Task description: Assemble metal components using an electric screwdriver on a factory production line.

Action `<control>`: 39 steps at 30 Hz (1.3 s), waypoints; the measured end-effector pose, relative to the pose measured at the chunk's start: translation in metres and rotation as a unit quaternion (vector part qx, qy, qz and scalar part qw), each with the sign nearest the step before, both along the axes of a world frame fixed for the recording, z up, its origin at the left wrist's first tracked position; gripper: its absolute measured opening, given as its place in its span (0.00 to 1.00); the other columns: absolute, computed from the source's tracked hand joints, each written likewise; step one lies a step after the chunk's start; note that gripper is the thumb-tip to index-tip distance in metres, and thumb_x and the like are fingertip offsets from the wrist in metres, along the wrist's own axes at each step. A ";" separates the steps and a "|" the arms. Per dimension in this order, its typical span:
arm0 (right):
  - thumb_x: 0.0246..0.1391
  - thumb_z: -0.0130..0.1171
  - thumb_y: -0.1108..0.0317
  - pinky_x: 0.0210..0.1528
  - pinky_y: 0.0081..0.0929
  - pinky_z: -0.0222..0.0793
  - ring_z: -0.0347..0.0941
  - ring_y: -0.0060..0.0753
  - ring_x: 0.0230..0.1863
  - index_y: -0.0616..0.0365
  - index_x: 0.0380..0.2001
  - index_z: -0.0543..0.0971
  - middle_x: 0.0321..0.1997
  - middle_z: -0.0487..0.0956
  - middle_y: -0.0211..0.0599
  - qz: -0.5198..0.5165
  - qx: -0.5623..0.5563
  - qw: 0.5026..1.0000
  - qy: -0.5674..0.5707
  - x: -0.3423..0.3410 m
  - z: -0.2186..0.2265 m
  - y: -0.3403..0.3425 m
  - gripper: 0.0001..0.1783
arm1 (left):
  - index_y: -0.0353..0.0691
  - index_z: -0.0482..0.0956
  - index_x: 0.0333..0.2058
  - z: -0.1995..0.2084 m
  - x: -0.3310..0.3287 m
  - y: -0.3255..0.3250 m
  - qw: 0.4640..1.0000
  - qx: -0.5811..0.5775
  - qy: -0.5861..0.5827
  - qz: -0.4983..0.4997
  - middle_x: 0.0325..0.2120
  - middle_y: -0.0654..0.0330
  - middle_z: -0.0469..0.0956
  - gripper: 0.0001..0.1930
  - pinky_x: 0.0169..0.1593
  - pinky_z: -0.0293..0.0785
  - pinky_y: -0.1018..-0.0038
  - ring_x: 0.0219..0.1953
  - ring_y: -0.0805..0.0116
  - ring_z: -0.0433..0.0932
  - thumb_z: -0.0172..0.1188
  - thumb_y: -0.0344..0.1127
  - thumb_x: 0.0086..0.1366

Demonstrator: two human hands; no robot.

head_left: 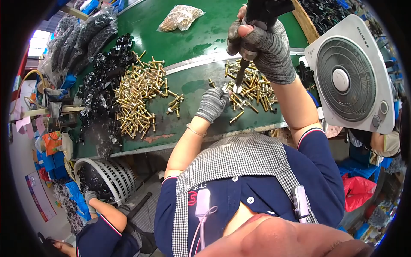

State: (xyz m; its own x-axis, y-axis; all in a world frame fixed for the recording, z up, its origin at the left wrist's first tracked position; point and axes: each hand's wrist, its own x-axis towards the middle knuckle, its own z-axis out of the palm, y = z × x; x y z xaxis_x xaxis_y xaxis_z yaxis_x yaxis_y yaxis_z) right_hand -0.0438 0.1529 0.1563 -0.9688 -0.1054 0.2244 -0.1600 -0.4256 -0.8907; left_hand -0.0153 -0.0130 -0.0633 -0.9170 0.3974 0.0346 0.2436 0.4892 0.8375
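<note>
My right hand [269,45], in a grey fingerless glove, is wrapped round a black power screwdriver [262,15] held upright over the table. Its bit [242,70] points down at a pile of brass-coloured bolts [261,92]. Close by the tip, my gloved left hand [214,103] has its fingers pinched together. A small shiny piece shows at those fingertips, too small to name. Further left lies a bigger heap of brass-coloured bolts [137,94], beside a long stack of black parts [96,85].
A grey box fan [342,77] stands at the right. On the green table [205,47] lies a clear bag of bolts [180,18] at the back. A white basket [122,175] holds black parts at lower left, where a co-worker's gloved hand [90,197] reaches in.
</note>
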 end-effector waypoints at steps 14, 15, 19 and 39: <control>0.41 0.67 0.65 0.28 0.30 0.70 0.74 0.35 0.25 0.59 0.42 0.66 0.28 0.75 0.42 0.103 -0.059 0.991 0.067 -0.014 -0.030 0.003 0.27 | 0.35 0.76 0.26 0.021 0.008 0.008 0.997 -0.014 0.078 0.022 0.14 0.55 0.73 0.09 0.22 0.66 0.71 0.15 0.63 0.71 0.56 0.35 0.60; 0.41 0.67 0.65 0.28 0.30 0.70 0.74 0.34 0.25 0.59 0.42 0.65 0.28 0.75 0.42 0.095 -0.060 0.992 0.058 -0.013 -0.029 0.002 0.27 | 0.35 0.76 0.26 0.021 0.008 0.008 0.997 0.003 0.072 0.023 0.13 0.55 0.72 0.09 0.21 0.65 0.72 0.15 0.65 0.71 0.56 0.35 0.60; 0.42 0.66 0.65 0.28 0.30 0.71 0.74 0.34 0.26 0.59 0.42 0.65 0.28 0.75 0.42 0.087 -0.083 0.990 0.070 -0.014 -0.031 -0.005 0.26 | 0.36 0.77 0.27 0.010 0.009 0.009 0.997 0.031 0.060 0.032 0.12 0.59 0.72 0.09 0.20 0.64 0.75 0.14 0.72 0.71 0.56 0.35 0.61; 0.38 0.69 0.64 0.21 0.16 0.63 0.68 0.22 0.20 0.60 0.41 0.68 0.24 0.73 0.31 -0.031 0.023 0.999 0.019 -0.004 -0.012 0.000 0.27 | 0.36 0.74 0.41 0.060 0.007 -0.007 0.993 0.111 -0.027 -0.023 0.23 0.58 0.77 0.16 0.30 0.72 0.75 0.25 0.70 0.75 0.62 0.33 0.54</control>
State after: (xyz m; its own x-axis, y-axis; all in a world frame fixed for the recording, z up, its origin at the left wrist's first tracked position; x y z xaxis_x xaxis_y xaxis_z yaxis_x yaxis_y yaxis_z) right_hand -0.0476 0.1533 0.1444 -0.9648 -0.0571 0.2567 -0.2179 -0.3729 -0.9019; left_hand -0.0083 -0.0198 -0.0036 -0.9010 0.4271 0.0765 0.2127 0.2811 0.9358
